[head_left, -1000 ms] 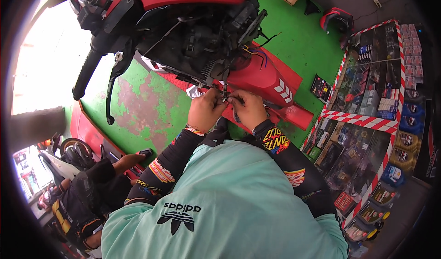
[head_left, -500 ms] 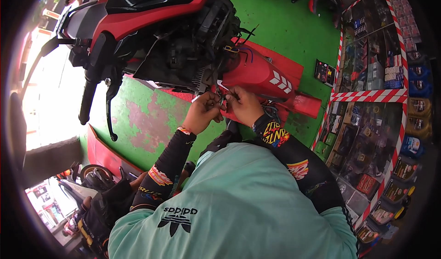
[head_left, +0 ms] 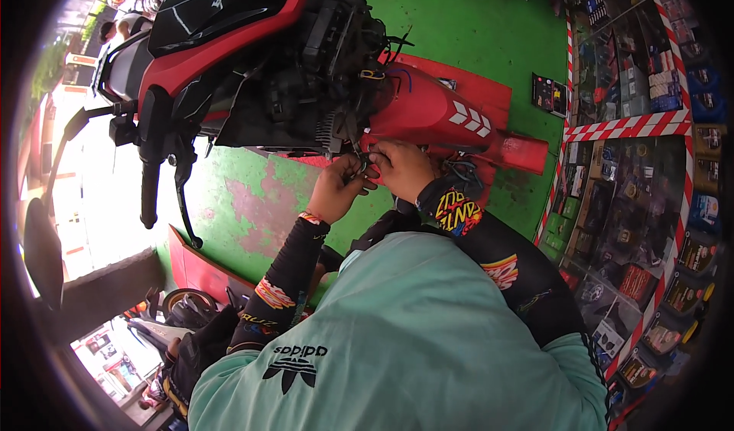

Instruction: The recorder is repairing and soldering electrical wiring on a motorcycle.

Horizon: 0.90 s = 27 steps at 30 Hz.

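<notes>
Motorcycle (head_left: 267, 87) | 2 hands (head_left: 336, 188) (head_left: 403, 169) close together, pinching small part (head_left: 362, 165), kind unclear | beside red fender (head_left: 420, 110)

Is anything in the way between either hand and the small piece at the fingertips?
Nothing visible is. The left hand and right hand come together at the small piece, too small to identify. The red front fender lies beyond the right hand, not between.

My fingers (head_left: 384, 158) meet on the near side of the curved red fender (head_left: 428, 110); ahead-left stands the black-and-red motorcycle (head_left: 275, 87); to my right, across the green floor (head_left: 459, 18), the rectangular glass case (head_left: 627, 127).
</notes>
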{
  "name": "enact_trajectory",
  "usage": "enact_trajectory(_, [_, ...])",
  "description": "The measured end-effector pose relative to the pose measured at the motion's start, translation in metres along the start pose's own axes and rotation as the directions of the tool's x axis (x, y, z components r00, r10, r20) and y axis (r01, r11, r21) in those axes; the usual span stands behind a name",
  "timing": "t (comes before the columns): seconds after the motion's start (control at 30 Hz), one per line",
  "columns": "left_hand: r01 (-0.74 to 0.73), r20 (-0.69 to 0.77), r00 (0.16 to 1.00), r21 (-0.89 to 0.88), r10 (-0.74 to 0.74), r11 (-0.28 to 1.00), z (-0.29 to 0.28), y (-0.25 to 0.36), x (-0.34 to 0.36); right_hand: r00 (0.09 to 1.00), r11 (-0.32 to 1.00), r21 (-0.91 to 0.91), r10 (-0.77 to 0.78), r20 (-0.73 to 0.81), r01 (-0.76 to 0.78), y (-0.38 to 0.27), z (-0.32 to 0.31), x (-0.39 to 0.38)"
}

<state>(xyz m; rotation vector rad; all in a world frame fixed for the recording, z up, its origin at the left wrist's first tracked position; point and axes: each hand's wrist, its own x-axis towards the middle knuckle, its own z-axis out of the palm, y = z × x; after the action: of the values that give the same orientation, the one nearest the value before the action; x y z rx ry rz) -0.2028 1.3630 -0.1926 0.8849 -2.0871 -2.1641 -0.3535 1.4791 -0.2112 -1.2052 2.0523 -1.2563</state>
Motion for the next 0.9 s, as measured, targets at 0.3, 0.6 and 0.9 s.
enact_trajectory(0.3, [-0.159,-0.004,0.987,0.205,0.163,0.966,0.008,0.014,0.008,0.975,0.964,0.147,0.222,0.010,-0.221,0.015,0.009,0.004])
enact_trajectory(0.6, [-0.074,-0.226,0.956,0.427,0.186,0.901,0.006,0.006,-0.001,0.988,0.983,0.147,-0.126,0.085,0.113,0.013,-0.004,0.002])
enact_trajectory(0.9, [-0.041,-0.386,0.904,0.349,0.184,0.936,0.007,-0.003,-0.006,0.941,0.953,0.252,0.081,0.328,-0.170,0.014,-0.005,-0.001])
